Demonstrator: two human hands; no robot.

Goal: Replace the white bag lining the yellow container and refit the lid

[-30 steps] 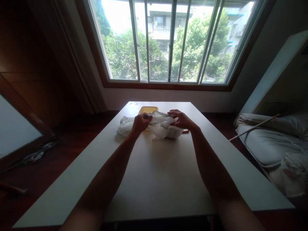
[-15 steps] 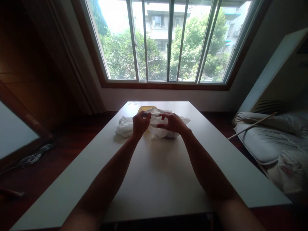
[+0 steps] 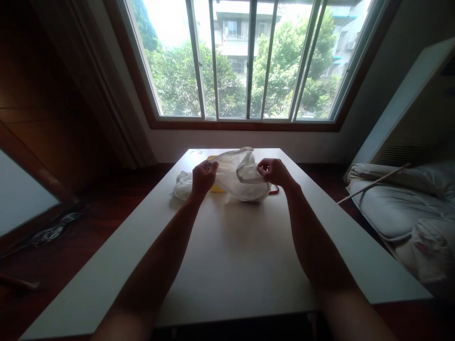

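Between my hands a thin, whitish see-through plastic bag (image 3: 234, 180) is stretched, its mouth spread and its rim standing up. My left hand (image 3: 205, 178) pinches the left side of the rim. On the opposite side my right hand (image 3: 275, 172) is closed on the rim with thumb and fingers. A crumpled white plastic bag (image 3: 182, 186) lies on the table just left of my left hand. Something yellow (image 3: 217, 188) sits behind and under the held bag, mostly hidden. A small red edge (image 3: 274, 190) of some item shows below my right hand.
The white table (image 3: 234, 265) reaches from me toward the window (image 3: 249, 61). To the right, folded bedding (image 3: 401, 203) has a thin stick (image 3: 373, 183) lying on it. Cables (image 3: 53, 232) lie on the floor at left.
My right hand has moved right and closed on the rim. The bag has gone from bunched up to spread wide, its rim raised. The red edge has come into view.
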